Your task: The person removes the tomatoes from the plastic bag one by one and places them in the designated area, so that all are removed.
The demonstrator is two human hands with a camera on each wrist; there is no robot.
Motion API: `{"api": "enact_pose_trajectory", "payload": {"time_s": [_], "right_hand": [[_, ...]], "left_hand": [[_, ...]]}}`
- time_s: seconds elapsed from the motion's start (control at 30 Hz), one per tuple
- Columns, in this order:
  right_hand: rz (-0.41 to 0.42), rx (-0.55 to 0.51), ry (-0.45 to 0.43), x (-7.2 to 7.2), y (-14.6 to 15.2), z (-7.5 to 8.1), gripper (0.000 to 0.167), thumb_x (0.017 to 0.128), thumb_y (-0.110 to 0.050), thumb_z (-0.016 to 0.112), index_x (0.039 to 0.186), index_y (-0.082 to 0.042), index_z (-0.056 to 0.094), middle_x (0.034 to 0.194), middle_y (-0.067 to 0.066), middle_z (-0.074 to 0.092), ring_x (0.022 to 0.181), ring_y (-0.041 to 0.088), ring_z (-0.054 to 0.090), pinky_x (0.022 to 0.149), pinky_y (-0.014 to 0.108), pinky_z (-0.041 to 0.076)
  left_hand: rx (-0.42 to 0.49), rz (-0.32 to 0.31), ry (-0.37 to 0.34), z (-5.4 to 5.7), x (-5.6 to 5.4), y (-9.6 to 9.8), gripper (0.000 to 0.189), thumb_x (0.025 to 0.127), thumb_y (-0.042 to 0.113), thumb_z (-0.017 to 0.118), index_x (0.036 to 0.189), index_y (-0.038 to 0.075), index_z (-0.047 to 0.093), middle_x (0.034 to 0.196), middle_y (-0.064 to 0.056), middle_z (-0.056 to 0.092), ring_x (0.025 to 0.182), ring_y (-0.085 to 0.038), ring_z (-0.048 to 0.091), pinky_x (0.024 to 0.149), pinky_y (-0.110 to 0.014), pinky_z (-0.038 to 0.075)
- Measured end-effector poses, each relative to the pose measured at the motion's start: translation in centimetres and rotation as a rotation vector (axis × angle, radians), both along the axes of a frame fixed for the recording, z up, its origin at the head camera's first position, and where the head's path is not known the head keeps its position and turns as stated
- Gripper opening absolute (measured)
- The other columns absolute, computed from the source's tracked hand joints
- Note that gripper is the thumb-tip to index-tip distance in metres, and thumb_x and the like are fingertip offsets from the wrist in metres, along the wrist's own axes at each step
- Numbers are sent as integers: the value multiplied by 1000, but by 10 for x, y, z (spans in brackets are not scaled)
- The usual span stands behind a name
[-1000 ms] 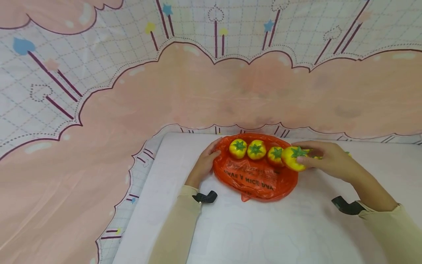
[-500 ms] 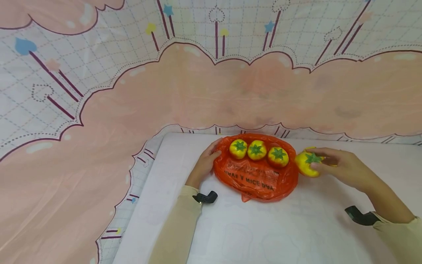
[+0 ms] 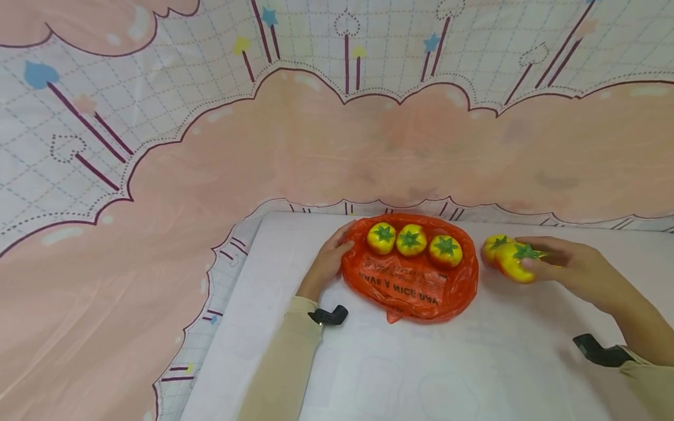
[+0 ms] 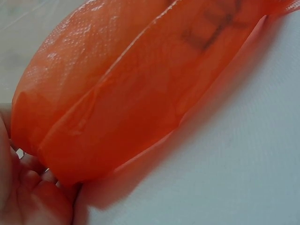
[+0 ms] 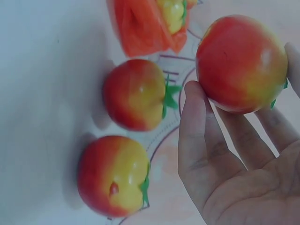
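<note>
A red plastic bag [image 3: 400, 292] lies spread on the white table, its printed lettering upside down in the head view. Three tomatoes [image 3: 411, 240], red and yellow with green star-shaped tops, sit in a row within its rim. My left hand [image 3: 329, 260] pinches the bag's left edge; the left wrist view shows the film between thumb and curled fingers. To the right of the bag, my right hand [image 3: 574, 266] holds another tomato [image 5: 241, 63] by its sides, between thumb and fingers. Two more tomatoes [image 5: 136, 95] stand on the table behind it, mostly hidden in the head view.
The white table [image 3: 474, 362] extends in front of the bag and to its right. A patterned pink-and-white cloth [image 3: 368, 146] rises along the table's back edge and falls past its left side. Black wrist cameras [image 3: 600, 351] sit at both cuffs.
My right hand has moved right with its tomato, from over the bag's right rim to beside the bag. More of the tomatoes behind shows. My left hand stays on the bag's edge.
</note>
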State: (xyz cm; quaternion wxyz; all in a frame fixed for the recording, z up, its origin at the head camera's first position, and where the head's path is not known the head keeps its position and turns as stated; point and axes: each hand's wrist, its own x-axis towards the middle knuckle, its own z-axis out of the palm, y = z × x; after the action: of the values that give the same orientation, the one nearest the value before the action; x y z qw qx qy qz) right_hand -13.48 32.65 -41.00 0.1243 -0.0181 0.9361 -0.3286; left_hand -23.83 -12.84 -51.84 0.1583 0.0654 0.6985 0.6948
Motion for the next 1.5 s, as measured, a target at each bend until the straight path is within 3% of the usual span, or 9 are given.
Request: {"api": "enact_pose_trajectory", "payload": {"time_s": [0.6,0.73,0.83,0.97,1.1,1.2,1.37,1.43,1.5], "right_hand": [[-110,-26,95,-2,43,-6,68,102,-40,59,157,-8,37,154,29,36,121,55,46,91,81,41],[-136,-34,115,0,51,-9,67,103,-39,58,158,-10,35,150,29,36,118,56,47,79,46,63],[-157,-54,92,0,56,-9,68,104,-40,55,161,-13,31,152,35,31,121,61,43,64,15,55],[-200,-90,73,2,63,-10,70,104,-42,53,162,-14,27,152,37,26,122,62,38,64,8,52],[-235,-112,102,4,70,-14,68,104,-41,54,162,-17,29,150,33,28,108,15,58,66,9,54],[-245,-111,126,5,74,-17,66,104,-39,54,162,-18,31,149,32,30,91,-8,45,67,8,53],[-264,-119,95,6,82,-21,70,106,-37,48,163,-6,21,153,40,22,113,43,47,64,7,52],[-284,-123,72,6,85,-23,73,107,-39,47,163,-5,16,153,42,18,113,48,43,62,8,52],[-307,-121,65,5,88,-26,74,106,-41,46,163,-6,16,154,43,17,104,29,51,61,8,52]], "left_hand": [[27,-7,-3,-2,-2,1,48,107,19,47,150,41,47,162,11,40,149,-18,40,120,-42,38],[40,-5,4,-3,-2,0,49,107,18,47,151,38,47,162,9,40,149,-20,40,121,-44,38],[35,1,-1,-2,-2,0,49,107,18,47,151,38,47,162,9,40,149,-20,40,121,-44,38],[29,-3,-9,-1,-1,0,49,106,19,48,151,40,47,162,10,40,150,-19,40,121,-43,38],[21,-3,-9,-1,-2,1,49,106,19,49,150,40,47,162,9,40,150,-20,40,121,-44,38],[10,6,-10,0,-2,1,49,106,19,49,150,40,48,161,9,41,149,-20,41,120,-44,38],[16,2,-6,1,0,1,49,106,18,48,151,38,47,162,7,41,149,-21,41,121,-44,38],[22,0,-4,1,0,1,49,107,18,48,152,37,46,162,6,40,150,-22,40,121,-45,38],[21,0,-5,2,0,1,49,107,18,48,152,38,46,163,7,40,150,-21,40,121,-44,37]]}}
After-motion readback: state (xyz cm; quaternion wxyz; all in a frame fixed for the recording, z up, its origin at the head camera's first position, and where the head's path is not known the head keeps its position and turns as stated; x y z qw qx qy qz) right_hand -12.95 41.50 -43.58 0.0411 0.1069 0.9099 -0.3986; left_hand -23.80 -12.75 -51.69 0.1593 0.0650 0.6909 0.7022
